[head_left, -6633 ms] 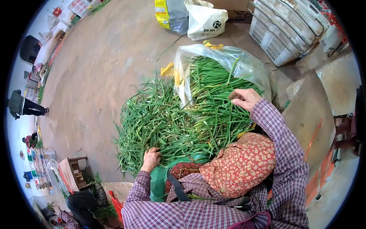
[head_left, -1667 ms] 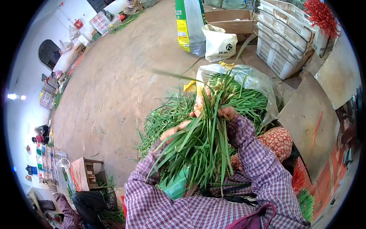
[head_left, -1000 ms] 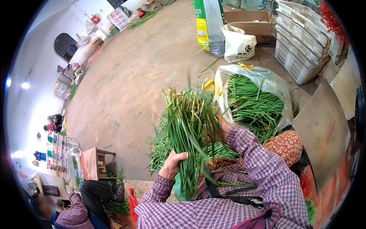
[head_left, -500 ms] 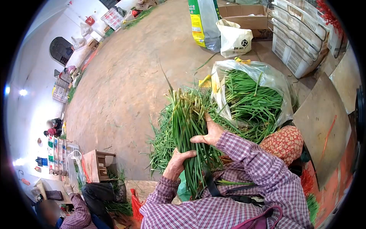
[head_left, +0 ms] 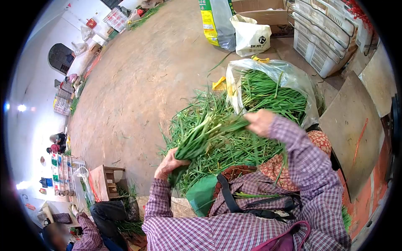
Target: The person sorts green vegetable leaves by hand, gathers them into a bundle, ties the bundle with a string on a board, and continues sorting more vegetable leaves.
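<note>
My left hand is wrapped round the lower part of a bunch of long green leafy stalks, whose pale ends point up and to the right. Slightly blurred, my right hand is closed on some strands at the right side of the bunch. Under both hands lies a loose heap of green stalks on the floor. A clear plastic bag behind my right hand lies open, full of more stalks.
Beyond the bag stand a white printed bag, a green and yellow sack, a cardboard box and stacked white crates. A wooden stool is at the left, near a seated co-worker in a checked sleeve.
The bunch was upright between both hands and is now tilted, held low by my left hand. My right hand has moved right, away from my left hand.
</note>
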Motion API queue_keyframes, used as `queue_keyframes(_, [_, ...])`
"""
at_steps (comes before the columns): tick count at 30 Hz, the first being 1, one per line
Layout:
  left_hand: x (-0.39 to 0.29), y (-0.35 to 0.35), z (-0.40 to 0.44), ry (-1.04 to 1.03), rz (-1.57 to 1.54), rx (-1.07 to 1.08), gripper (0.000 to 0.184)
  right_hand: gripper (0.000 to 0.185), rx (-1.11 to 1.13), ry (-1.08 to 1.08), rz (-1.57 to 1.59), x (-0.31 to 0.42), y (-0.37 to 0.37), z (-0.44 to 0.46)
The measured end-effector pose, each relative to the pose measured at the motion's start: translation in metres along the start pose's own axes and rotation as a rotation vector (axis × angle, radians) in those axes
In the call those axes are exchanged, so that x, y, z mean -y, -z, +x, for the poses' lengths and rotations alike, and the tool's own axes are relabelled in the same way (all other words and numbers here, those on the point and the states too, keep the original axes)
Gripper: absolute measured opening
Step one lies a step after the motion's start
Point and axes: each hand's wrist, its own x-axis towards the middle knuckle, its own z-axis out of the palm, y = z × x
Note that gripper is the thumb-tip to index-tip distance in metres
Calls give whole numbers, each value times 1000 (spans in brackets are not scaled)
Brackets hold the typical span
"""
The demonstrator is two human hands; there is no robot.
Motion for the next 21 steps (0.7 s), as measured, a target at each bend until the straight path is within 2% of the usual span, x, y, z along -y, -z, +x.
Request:
queue_keyframes(1, [8,10,-2,46,9,-7,43,18,-56,-80,45,-8,17,-15])
queue_keyframes(3, [28,22,-5,31,29,-72,44,18,-357,93,-48,-63,28,-26])
queue_keyframes(4, [39,27,-8,79,-64,-150,45,19,-403,69,-61,-75,34,-31])
queue_keyframes(5, [42,29,-10,123,-154,-230,46,19,-670,330,-197,-72,37,-32])
queue_keyframes(7, [46,30,-7,112,-173,-261,47,20,-482,45,36,-52,28,-22])
queue_keyframes(8, [39,25,-4,69,-181,-272,47,26,-292,-102,14,-31,24,-18])
queue_keyframes(9, [31,21,-1,25,-190,-284,46,41,-106,-212,-25,-4,18,-16])
queue_keyframes(10, [23,18,2,22,-149,-293,46,59,-17,-96,-169,0,-2,-10])
queue_keyframes(11, [16,15,5,19,-147,-293,46,74,153,-123,-216,1,-17,1])
queue_keyframes(12, [10,11,8,-47,-138,-307,45,79,47,-69,-293,13,-21,-1])
queue_keyframes(13, [5,8,11,-112,-131,-321,44,84,18,-84,-169,23,-14,-2])
queue_keyframes(15, [-9,2,14,-192,-79,-308,43,81,-305,80,145,25,-22,14])
queue_keyframes(17, [-30,-10,16,-306,77,-353,41,75,-243,-41,414,45,-16,15])
queue_keyframes(21, [-49,-24,18,-394,341,-401,40,74,-375,-95,173,65,-24,29])
